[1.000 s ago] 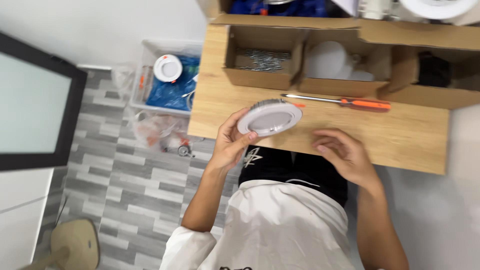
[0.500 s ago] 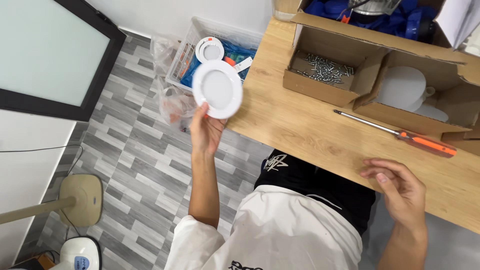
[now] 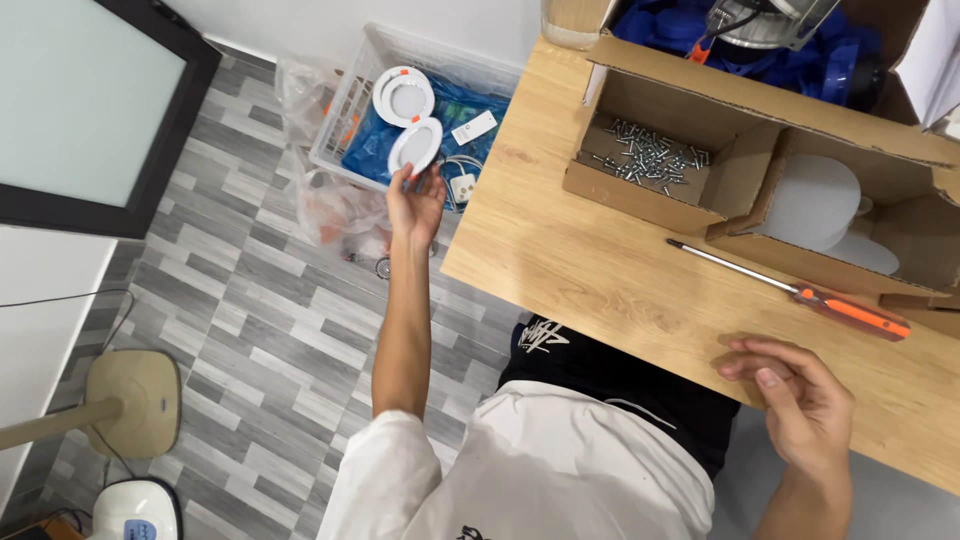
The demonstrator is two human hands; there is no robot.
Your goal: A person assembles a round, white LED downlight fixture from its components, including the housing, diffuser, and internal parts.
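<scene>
Left hand [image 3: 415, 205]: fingers grasping round white downlight [image 3: 416, 146], held over white crate [image 3: 352, 98] — not yet set down.
Crate: one like lamp [image 3: 402, 95] already inside, just beyond fingertips.
Right hand [image 3: 800, 400]: fingers loosely curled, empty — orange-handled screwdriver [image 3: 800, 292] near, untouched.

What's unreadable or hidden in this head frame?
- Back of the round white light in the left hand: faces away from the head camera.
- Basket contents: partly covered by blue bags.
- Screws in the cardboard box: too small to count.
- Metal item at the top edge: cut off by the frame.
- Right hand: palm turned away; it seems empty.
</scene>
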